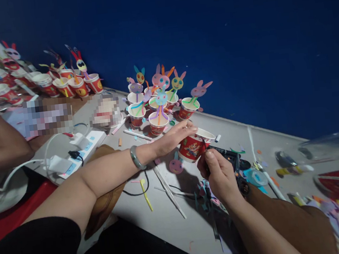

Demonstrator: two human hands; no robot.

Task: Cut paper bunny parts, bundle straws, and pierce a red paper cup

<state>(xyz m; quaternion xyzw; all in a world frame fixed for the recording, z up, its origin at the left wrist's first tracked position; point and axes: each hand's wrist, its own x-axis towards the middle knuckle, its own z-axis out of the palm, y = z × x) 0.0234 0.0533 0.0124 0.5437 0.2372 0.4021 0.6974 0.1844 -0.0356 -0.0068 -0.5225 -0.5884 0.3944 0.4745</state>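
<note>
My left hand is closed on the rim of a red paper cup with a printed figure, tilted above the table. Close against the cup's right side, my right hand is closed in a pinch on a thin dark tool. Its tip reaches the cup wall near the rim; most of it is hidden in my fingers, so its kind does not show. Just below the cup lies a pink paper rabbit head with blue ears. Behind my left hand stand several red cups with paper rabbits, one a light-blue rabbit.
A white power strip with plugs and cables lies to the left, near another person's arm. More decorated cups line the wall. Paper scraps, a yellow strip and a blue tape roll litter the table.
</note>
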